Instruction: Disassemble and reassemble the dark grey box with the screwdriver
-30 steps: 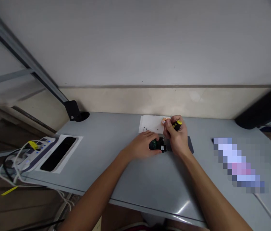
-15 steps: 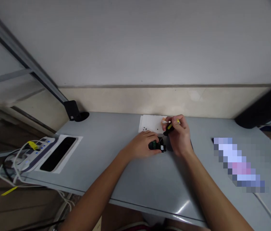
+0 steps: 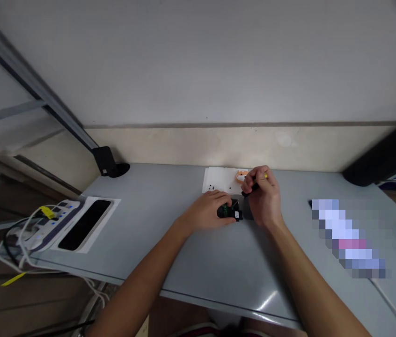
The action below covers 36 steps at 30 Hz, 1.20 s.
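My left hand (image 3: 212, 210) is closed around a small black device (image 3: 235, 215) with a green circuit board showing, and keeps it on the grey desk. Its fingers hide part of the device. In my right hand (image 3: 264, 199) is a black and yellow screwdriver (image 3: 250, 189), its handle gripped between thumb and fingers. The screwdriver points down and left toward the device. Whether its tip touches the device, I cannot tell. Behind both hands, several tiny dark screws (image 3: 211, 187) lie on white paper (image 3: 221, 175). An orange and white object (image 3: 241, 176) sits beside them, partly behind my right hand.
A phone (image 3: 85, 224) lies on paper at the left, beside a power strip (image 3: 55, 222) with tangled cables. A black stand (image 3: 105, 161) is at the back left. On the right are a blurred-out device (image 3: 347, 238) with a cable and a black cylinder (image 3: 384, 157).
My right hand has shifted slightly right and tilted the screwdriver flatter. More of the orange and white object shows. My left hand and the device have stayed in place.
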{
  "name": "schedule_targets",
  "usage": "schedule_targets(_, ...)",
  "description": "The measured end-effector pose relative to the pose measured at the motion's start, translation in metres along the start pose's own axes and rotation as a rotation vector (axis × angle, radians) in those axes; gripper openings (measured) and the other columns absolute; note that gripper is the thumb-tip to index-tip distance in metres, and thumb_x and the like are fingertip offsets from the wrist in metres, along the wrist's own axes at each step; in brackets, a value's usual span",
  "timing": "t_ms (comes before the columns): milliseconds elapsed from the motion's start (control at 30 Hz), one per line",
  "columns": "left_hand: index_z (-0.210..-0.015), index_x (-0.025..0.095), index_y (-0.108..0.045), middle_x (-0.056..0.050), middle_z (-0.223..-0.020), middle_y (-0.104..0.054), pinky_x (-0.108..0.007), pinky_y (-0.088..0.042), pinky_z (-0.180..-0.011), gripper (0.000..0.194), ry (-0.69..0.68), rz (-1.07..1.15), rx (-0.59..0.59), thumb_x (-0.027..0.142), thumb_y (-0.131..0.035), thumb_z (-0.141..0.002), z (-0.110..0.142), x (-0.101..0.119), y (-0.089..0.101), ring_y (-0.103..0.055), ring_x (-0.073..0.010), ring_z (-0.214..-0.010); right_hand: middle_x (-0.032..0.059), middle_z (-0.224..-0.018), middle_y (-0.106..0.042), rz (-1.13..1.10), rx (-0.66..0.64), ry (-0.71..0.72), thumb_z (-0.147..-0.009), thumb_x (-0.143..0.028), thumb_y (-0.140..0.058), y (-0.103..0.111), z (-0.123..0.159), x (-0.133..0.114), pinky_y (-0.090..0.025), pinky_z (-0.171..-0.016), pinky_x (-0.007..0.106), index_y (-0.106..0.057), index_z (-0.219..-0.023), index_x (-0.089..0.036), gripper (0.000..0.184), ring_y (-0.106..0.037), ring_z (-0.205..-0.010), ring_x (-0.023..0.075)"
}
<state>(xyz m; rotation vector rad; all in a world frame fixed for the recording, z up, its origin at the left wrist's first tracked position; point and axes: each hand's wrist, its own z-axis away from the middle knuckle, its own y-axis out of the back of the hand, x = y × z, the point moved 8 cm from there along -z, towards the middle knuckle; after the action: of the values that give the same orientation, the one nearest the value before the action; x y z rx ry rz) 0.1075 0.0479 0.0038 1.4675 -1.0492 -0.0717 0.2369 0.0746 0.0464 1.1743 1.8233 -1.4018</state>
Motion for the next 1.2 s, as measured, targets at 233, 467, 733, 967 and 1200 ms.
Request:
schedule_targets(233,-0.100,0.024,-0.062,-0.004,-0.114,-0.073,-0.041,-0.050,-0.099,0.028,0.017,0.007,-0.008,0.033,-0.084,-0.085,0.0001,-0.0013,0.0001,-0.068,-0.0274,-0.111,-0.0043,-0.066,-0.043,-0.004,0.016,0.029,-0.083,-0.056,-0.080,-0.0027,0.0028,-0.0014,-0.032,-0.050,0.026,-0.049,-0.075,-0.025,0.045,-0.039,-0.056,0.0108)
schedule_targets(467,-0.104,0.024,-0.063,-0.005,-0.117,-0.073,-0.041,-0.050,-0.100,0.030,0.019,0.025,-0.006,0.034,-0.084,-0.085,0.0006,-0.0018,0.0002,-0.067,-0.0278,-0.113,-0.0042,-0.066,-0.045,0.034,0.018,0.032,-0.084,-0.056,-0.079,-0.0037,0.0035,-0.0029,-0.031,-0.051,0.027,-0.050,-0.075,-0.025,0.043,-0.038,-0.056,0.0111)
schedule_targets(733,-0.104,0.024,-0.063,-0.004,-0.117,-0.073,-0.043,-0.050,-0.104,0.029,0.023,0.022,-0.002,0.034,-0.084,-0.085,0.0004,-0.0021,-0.0008,-0.067,-0.0278,-0.114,-0.0052,-0.067,-0.049,0.044,-0.016,0.058,-0.085,-0.054,-0.079,-0.0068,0.0049,-0.0019,-0.032,-0.051,0.026,-0.051,-0.076,-0.024,0.042,-0.041,-0.056,0.0095)
schedule_targets(967,-0.105,0.024,-0.064,-0.004,-0.116,-0.073,-0.043,-0.049,-0.106,0.029,0.009,0.024,0.012,0.034,-0.083,-0.085,0.0011,-0.0042,-0.0022,-0.067,-0.0269,-0.113,-0.0062,-0.065,-0.050,0.135,-0.013,0.097,-0.090,-0.055,-0.075,-0.0058,0.0058,-0.0031,-0.035,-0.054,0.027,-0.053,-0.078,-0.024,0.040,-0.045,-0.055,0.0088)
schedule_targets(1200,-0.104,0.024,-0.064,-0.004,-0.115,-0.072,-0.043,-0.048,-0.105,0.030,0.003,0.032,0.016,0.035,-0.084,-0.085,0.0015,-0.0046,-0.0024,-0.067,-0.0269,-0.113,-0.0065,-0.065,-0.048,0.099,-0.003,0.077,-0.090,-0.055,-0.075,-0.0039,0.0047,-0.0003,-0.034,-0.053,0.026,-0.051,-0.078,-0.024,0.041,-0.042,-0.055,0.0084)
